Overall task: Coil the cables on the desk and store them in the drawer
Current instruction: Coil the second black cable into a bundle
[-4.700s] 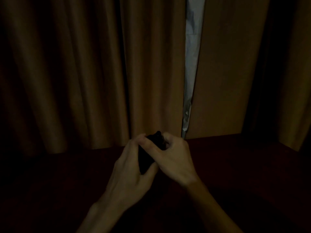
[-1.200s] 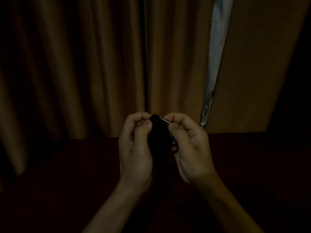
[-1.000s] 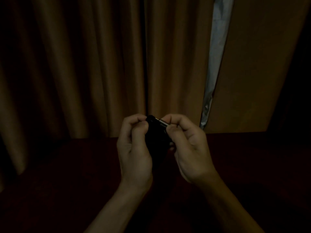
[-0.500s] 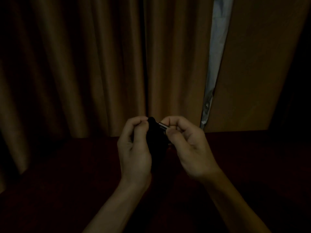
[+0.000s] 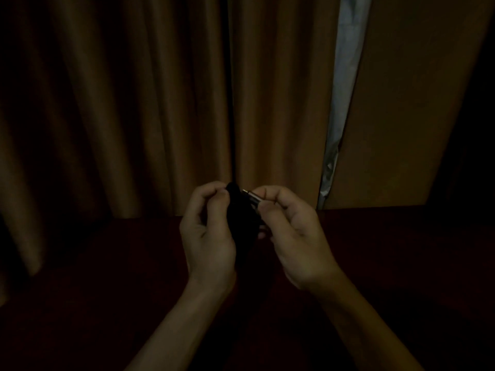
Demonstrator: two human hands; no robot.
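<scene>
The room is very dark. A black coiled cable bundle (image 5: 239,218) is held upright above the dark desk (image 5: 107,303). My left hand (image 5: 207,231) grips the bundle, fingers curled round its left side. My right hand (image 5: 290,234) pinches the cable's metal-tipped plug (image 5: 253,198) between thumb and forefinger, right beside the top of the bundle. The lower part of the cable blends into the shadow. No drawer is in view.
Brown curtains (image 5: 134,103) hang right behind the desk, with a narrow pale gap (image 5: 338,103) between two panels. The far right (image 5: 468,129) and the desk's near edge are lost in darkness.
Both hands have stayed close together on the bundle. Since half a second ago the right hand has shifted the plug slightly right and away from the coil's top.
</scene>
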